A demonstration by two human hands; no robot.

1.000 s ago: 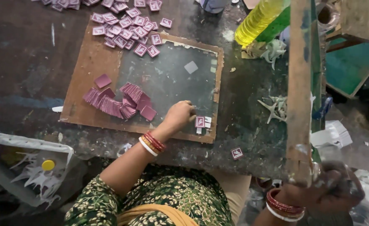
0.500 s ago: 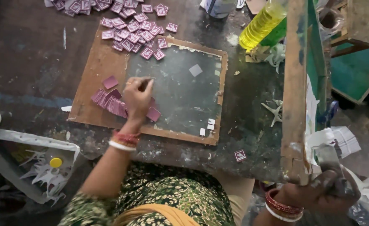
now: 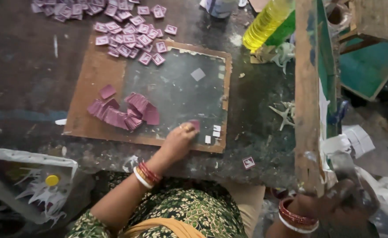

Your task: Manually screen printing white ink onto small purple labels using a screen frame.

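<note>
A pink square label (image 3: 195, 124) sits under the left hand's (image 3: 179, 140) fingertips, with small white labels (image 3: 215, 131) just beside it. A heap of plain pink labels (image 3: 124, 112) lies near, to its left. Printed pink-and-white labels (image 3: 128, 33) spread well beyond it; one lone label (image 3: 248, 162) lies between the hands.

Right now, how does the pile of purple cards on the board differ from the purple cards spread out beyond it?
The pile lies heaped and overlapping on the board; the spread cards lie mostly flat in a loose layer, largely on the dark table. The pile shows plain purple faces; the spread cards show pale markings. The pile is nearer the left hand. Both are small purple squares.
</note>
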